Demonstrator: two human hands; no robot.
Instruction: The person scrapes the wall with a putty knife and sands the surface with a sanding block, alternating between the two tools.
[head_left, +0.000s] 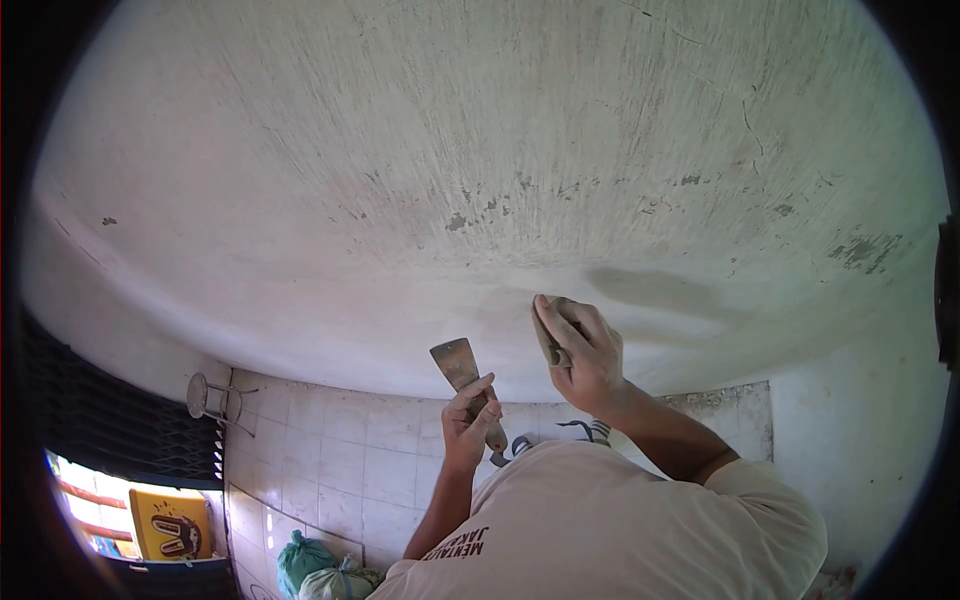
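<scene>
My left hand [466, 420] is closed round the handle of a putty knife [456, 364], whose wide metal blade points up and away from me. Higher and to the right, my right hand [590, 350] grips a folded piece of sandpaper [547, 335] against or very near the wall; contact is hard to judge. The pale wall [400, 290] is smooth in its lower part. Farther up it is streaked, with small grey chipped patches [457, 221] and a thin crack.
A round stool [208, 396] stands at the left on the tiled floor [340, 450]. Near it are a dark metal lattice [120, 405] and a yellow container [172, 524]. Tied bags [305, 562] lie at the bottom left. My feet show below the wall.
</scene>
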